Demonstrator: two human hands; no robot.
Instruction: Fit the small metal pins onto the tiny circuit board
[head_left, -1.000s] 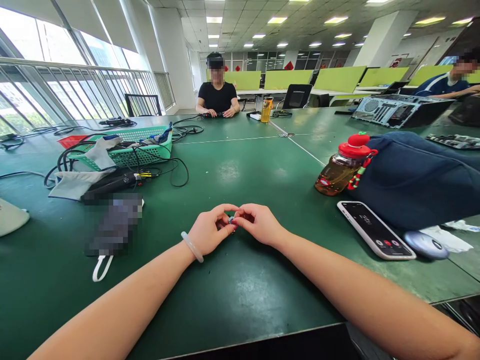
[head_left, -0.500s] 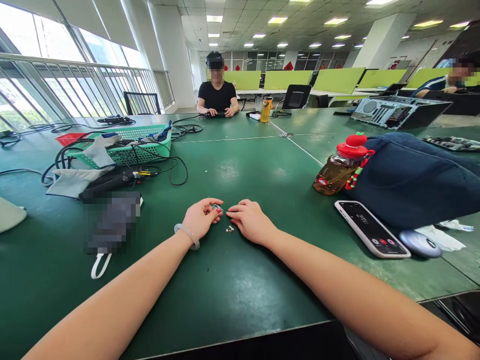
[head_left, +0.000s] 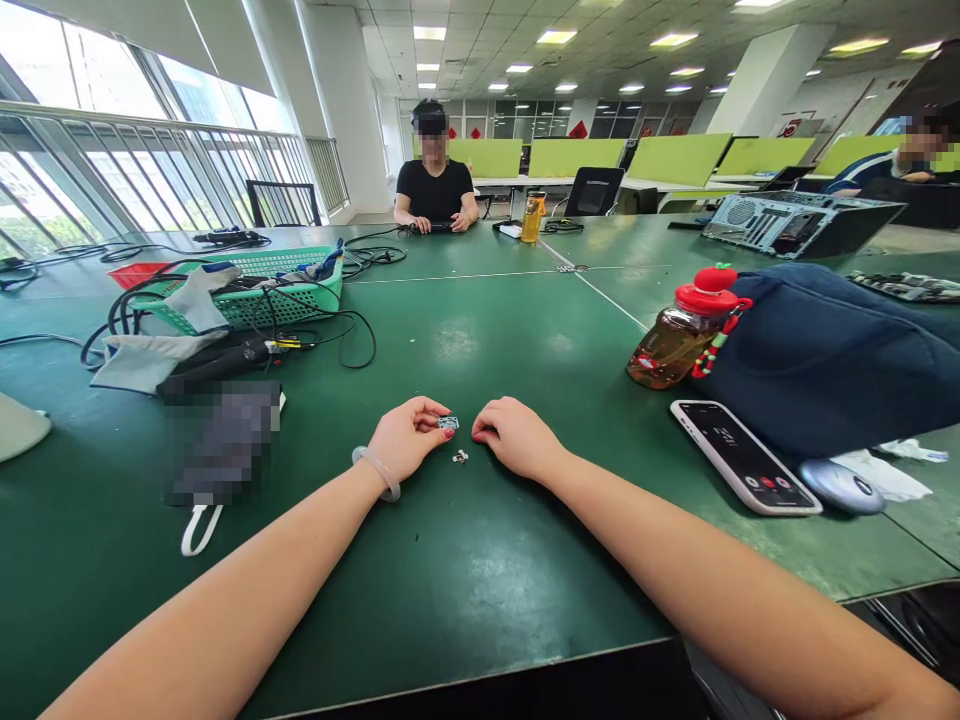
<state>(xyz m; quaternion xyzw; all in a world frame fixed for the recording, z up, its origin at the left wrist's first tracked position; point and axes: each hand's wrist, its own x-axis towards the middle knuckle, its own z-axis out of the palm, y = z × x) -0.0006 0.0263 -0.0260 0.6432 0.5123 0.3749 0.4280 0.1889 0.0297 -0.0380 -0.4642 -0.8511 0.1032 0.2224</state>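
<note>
My left hand (head_left: 407,437), with a pale bangle at the wrist, pinches a small flat greyish piece (head_left: 448,423) with a patterned face, perhaps a little circuit board. It is too small to tell exactly. Just to the right my right hand (head_left: 516,436) is closed, its thumb and fingertips pressed together. Whether anything sits in that pinch is hidden. Between the hands and slightly nearer to me, a little cluster of whitish and brassy bits (head_left: 460,457) lies on the green tabletop (head_left: 480,590), touched by neither hand.
On the left are a green basket (head_left: 300,300) with cables and gloves, and a blurred dark pouch (head_left: 229,440). To the right stand a red-lidded bottle (head_left: 667,340), a navy bag (head_left: 840,360), a phone (head_left: 742,457) and a mouse (head_left: 840,487). A person (head_left: 433,185) sits opposite.
My right hand has drawn slightly right, away from the left, and its fingers have curled closed. The piece in my left hand has shifted a little right and shows more of its face.
</note>
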